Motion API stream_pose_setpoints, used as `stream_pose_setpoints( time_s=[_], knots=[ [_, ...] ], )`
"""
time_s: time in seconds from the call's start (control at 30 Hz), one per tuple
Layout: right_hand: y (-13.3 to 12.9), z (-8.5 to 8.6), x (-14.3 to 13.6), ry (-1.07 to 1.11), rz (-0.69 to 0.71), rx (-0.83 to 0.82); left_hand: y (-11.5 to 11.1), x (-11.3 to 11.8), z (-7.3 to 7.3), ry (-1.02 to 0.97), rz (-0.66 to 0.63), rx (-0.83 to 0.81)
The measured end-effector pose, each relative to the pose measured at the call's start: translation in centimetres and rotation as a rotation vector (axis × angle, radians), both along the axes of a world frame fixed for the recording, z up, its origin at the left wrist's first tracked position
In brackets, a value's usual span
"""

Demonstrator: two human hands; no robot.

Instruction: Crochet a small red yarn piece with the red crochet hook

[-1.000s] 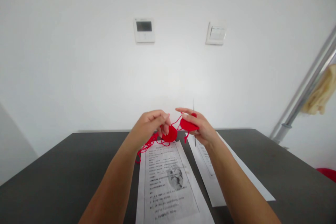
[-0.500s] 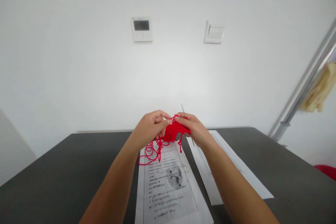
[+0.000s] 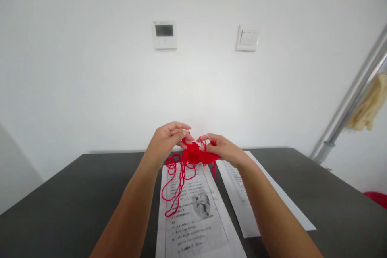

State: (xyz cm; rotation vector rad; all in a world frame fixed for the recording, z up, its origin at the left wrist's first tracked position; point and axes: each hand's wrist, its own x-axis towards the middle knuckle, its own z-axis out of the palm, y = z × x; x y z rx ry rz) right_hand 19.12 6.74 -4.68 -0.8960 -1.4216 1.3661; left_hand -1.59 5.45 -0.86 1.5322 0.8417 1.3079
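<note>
Because the slack loops of red yarn (image 3: 182, 173) lie crossed over the nearer part of the printed sheet (image 3: 196, 229), I think a sharp pull could draw them into a knot or drag the paper askew, while the second sheet (image 3: 244, 213) lies partly under my right forearm, where a sweep of it could shift the page across the dark table (image 3: 75, 201). Beyond the loops, a rounded red ball (image 3: 192, 154) sits between my hands at the far ends of the sheets, and it might roll if tugged. My right hand (image 3: 226, 149) is mostly curled, thumb over the red knitted piece (image 3: 210, 156), with a thin needle (image 3: 206, 134) poking up at the fingers; too loose a grip could let stitches slip off it. My left hand (image 3: 165, 145) is partly closed, thumb and finger on a strand, the others loosely spread, so uneven tension there could tighten or drop a loop
</note>
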Motion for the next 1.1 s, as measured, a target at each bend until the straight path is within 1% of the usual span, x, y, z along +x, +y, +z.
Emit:
stream_pose_setpoints(
  time_s=[0.1,0.2,0.33,0.47,0.6,0.7,0.73,0.8,0.97,1.03,1.1],
  knots=[
    [-0.8,0.3,-1.1,-0.075,0.081,-0.020,0.0,0.2,-0.1,0.104,-0.027,-0.064],
    [-1.4,0.6,-1.2,-0.070,0.087,0.006,-0.1,0.4,-0.2,0.195,-0.071,-0.072],
    [-1.5,0.7,-1.2,-0.058,0.041,0.127,0.0,0.7,-0.4,0.279,-0.153,-0.086],
    [-1.1,0.2,-1.3,-0.101,-0.044,0.166,0.1,0.7,-0.5,0.259,-0.166,-0.099],
    [-0.8,0.2,-1.1,0.014,-0.108,0.170,0.3,0.4,-0.7,0.249,-0.236,-0.071],
    [-1.0,0.7,-0.5,0.190,-0.166,0.183,1.2,0.1,-1.3,0.386,-0.210,-0.036],
    [-1.0,1.0,-0.2,0.257,-0.189,0.197,1.8,0.0,-1.7,0.488,-0.176,-0.043],
    [-1.1,1.4,0.6,0.389,-0.230,0.242,3.3,-0.2,-2.8,0.578,-0.128,-0.073],
    [-1.8,2.5,2.6,0.625,-0.297,0.366,7.3,-1.4,-7.1,0.801,0.091,-0.158],
    [-2.2,2.9,3.3,0.718,-0.314,0.420,8.1,-2.1,-8.5,0.847,0.176,-0.176],
    [-2.6,3.1,3.7,0.797,-0.332,0.475,8.5,-2.7,-9.2,0.854,0.235,-0.175]
  ],
)
